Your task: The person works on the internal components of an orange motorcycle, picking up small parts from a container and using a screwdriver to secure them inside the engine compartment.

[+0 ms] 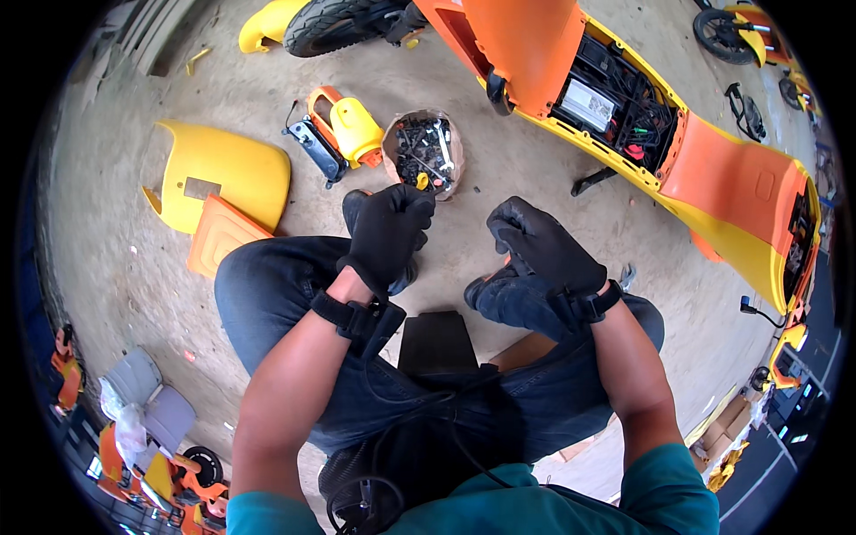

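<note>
Both my hands wear black gloves and are held over my knees with fingers curled into fists. My left hand (390,230) is closed just in front of a round tub (390,147) full of small black parts, screws and a silver wrench (443,147). Nothing shows between its fingers. To the right, my right hand (546,246) is closed too, above my shoe, with no object visible in it. The two hands are apart from each other and from the tub.
At upper right stands an orange and yellow electric motorbike (704,178), its compartment open on wiring. Left lie a yellow body panel (241,178), an orange panel (227,236), a yellow-orange part (355,129) and a black metal part (316,150). A wheel (334,27) lies ahead.
</note>
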Tool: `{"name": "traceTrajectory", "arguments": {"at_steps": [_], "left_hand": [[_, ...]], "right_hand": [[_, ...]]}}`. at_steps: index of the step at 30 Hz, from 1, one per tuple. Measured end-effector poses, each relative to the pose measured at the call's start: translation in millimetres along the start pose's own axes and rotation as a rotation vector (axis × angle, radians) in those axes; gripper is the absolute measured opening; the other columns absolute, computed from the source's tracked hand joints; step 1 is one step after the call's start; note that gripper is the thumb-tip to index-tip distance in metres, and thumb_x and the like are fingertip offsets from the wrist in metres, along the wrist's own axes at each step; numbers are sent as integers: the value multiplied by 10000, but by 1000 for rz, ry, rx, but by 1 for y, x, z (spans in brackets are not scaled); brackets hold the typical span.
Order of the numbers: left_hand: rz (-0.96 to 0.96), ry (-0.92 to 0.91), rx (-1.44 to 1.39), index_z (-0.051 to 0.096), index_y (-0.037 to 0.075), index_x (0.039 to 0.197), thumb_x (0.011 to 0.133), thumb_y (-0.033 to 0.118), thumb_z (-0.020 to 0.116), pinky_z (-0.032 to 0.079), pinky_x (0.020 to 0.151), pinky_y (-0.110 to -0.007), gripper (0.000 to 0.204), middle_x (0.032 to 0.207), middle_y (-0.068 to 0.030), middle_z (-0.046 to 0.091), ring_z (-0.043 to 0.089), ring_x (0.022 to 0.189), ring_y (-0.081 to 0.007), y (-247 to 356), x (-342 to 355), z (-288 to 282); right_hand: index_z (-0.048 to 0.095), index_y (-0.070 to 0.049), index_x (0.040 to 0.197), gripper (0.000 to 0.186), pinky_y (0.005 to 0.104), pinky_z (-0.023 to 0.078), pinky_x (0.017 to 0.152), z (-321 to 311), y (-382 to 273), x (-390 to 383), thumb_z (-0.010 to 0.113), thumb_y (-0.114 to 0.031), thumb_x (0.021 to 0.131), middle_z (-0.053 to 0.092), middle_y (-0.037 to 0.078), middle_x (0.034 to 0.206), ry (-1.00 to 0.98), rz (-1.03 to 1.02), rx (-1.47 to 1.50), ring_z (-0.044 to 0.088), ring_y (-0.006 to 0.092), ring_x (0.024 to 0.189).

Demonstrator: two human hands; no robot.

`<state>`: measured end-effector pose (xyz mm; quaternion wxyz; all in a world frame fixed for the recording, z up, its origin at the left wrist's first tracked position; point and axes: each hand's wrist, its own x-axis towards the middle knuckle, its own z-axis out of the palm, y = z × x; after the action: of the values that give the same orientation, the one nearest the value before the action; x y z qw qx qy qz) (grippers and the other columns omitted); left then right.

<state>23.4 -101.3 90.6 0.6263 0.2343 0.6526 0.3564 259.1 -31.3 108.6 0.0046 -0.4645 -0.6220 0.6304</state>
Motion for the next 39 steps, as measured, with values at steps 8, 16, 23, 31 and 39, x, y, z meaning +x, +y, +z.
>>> {"name": "traceTrajectory", "arguments": {"at_steps": [8, 16, 23, 31, 39], "left_hand": [[77, -54, -27, 639, 2, 1055, 955, 126, 605, 460, 542, -240, 163, 766, -27, 593, 547, 608, -81, -10, 0, -5], [106, -49, -259, 639, 29, 1197, 952, 110, 602, 487, 680, -219, 261, 930, -12, 608, 563, 751, -73, 72, -6, -49], [310, 76, -522, 631, -29, 1201, 1004, 78, 539, 559, 892, -280, 242, 1084, -97, 694, 685, 958, -180, 74, 27, -98], [216, 251, -493, 614, -14, 1192, 998, 161, 558, 562, 831, -302, 267, 989, -85, 690, 677, 828, -157, 68, 15, -128], [161, 272, -265, 642, 0, 1156, 987, 208, 577, 514, 736, -243, 276, 894, -36, 664, 633, 770, -101, 77, 17, -127]], "right_hand": [[609, -20, 1148, 242, 277, 465, 566, 4, 8, 16, 555, -204, 1000, 571, 22, 759, 27, 41, 101, 537, 84, 642], [565, -68, 843, 319, 267, 421, 472, 0, 13, 54, 574, -351, 988, 533, 8, 683, 31, 285, 130, 510, 69, 546], [678, -58, 1078, 270, 457, 517, 820, 18, 90, 215, 561, -232, 908, 705, 171, 1013, 143, -419, -541, 646, 389, 942], [686, -52, 1126, 317, 437, 504, 914, 67, 97, 310, 536, -218, 901, 691, 181, 1125, 86, -289, -594, 635, 371, 1058], [679, -47, 1068, 254, 438, 494, 943, 73, 133, 360, 549, -168, 886, 674, 199, 1106, 198, -349, -987, 632, 352, 1067]]}}
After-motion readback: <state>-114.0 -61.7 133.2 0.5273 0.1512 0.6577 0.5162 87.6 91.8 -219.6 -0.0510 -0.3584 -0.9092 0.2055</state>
